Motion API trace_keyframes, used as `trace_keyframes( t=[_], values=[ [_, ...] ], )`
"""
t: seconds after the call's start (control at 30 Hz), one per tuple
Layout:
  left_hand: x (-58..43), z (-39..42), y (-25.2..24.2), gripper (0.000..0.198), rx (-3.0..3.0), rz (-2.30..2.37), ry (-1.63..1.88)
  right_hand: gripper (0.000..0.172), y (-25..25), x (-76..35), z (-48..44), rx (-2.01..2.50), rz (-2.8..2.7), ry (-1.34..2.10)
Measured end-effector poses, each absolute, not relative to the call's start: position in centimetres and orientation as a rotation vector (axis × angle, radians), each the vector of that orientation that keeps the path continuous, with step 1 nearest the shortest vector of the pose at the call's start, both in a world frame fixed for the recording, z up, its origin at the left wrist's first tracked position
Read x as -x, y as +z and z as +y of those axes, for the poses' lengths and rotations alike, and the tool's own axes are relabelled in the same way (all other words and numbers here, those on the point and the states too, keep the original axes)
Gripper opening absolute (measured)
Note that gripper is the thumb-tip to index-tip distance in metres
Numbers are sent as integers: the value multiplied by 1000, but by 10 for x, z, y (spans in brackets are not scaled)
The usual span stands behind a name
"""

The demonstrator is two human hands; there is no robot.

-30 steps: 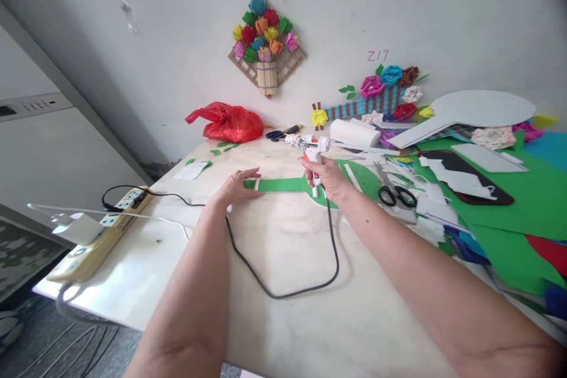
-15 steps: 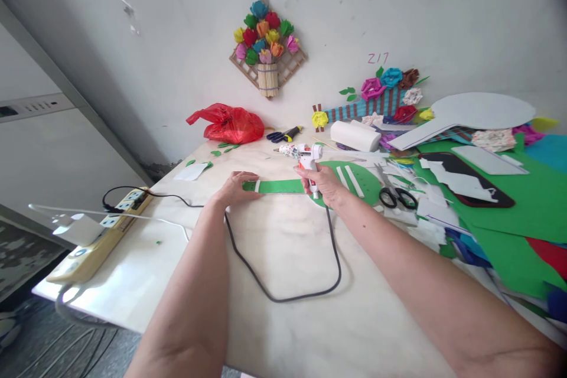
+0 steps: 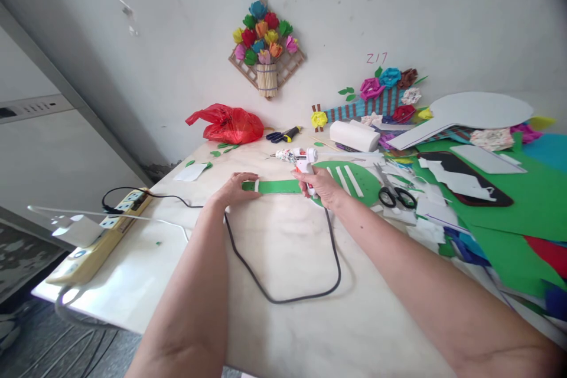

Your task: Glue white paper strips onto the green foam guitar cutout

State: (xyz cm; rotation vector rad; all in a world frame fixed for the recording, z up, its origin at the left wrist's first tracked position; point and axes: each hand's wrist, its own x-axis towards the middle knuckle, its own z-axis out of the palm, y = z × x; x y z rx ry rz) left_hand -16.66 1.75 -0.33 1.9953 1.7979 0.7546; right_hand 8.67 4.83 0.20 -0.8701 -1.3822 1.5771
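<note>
My right hand (image 3: 328,187) is closed round the handle of a white hot glue gun (image 3: 305,156), whose nozzle points left above the table. Beneath it lies a green cardboard piece with a long narrow neck (image 3: 279,187) and a rounded body (image 3: 370,189); several white strips (image 3: 353,181) are on the body. The neck's left end is gripped by my left hand (image 3: 234,190), thumb on the near edge and fingers on the far edge. Beside that thumb a short white strip (image 3: 257,185) crosses the neck. The glue gun's black cord (image 3: 283,300) loops across the table.
Black-handled scissors (image 3: 396,196) lie right of the green body, among paper scraps (image 3: 432,233) and green sheets (image 3: 522,212). At the back are a red plastic bag (image 3: 233,124), pliers (image 3: 286,134) and a white roll (image 3: 354,136). A power strip (image 3: 97,242) runs along the left edge.
The glue gun in my right hand has shifted slightly left and now sits a little lower, uncovering another white strip on the green body. My left hand has stayed put.
</note>
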Motion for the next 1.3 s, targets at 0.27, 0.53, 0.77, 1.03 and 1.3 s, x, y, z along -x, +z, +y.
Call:
trace_keyframes(
  t=[0.27, 0.53, 0.77, 1.03, 1.3],
  values=[
    [157, 18, -1, 52, -1520, 1212, 1350, 29, 5, -89, 49, 717, -1383, 1572],
    [140, 19, -3, 56, -1108, 621, 1492, 36, 14, -93, 48, 627, -1488, 1552],
    [140, 17, -3, 56, -1083, 541, 1507, 43, 17, -90, 41, 639, -1627, 1515],
    [142, 20, -8, 58, -1112, 574, 1501, 44, 11, -86, 42, 595, -1692, 1543],
    [142, 21, -9, 55, -1160, 673, 1529, 45, 9, -85, 42, 658, -1713, 1525]
  ],
)
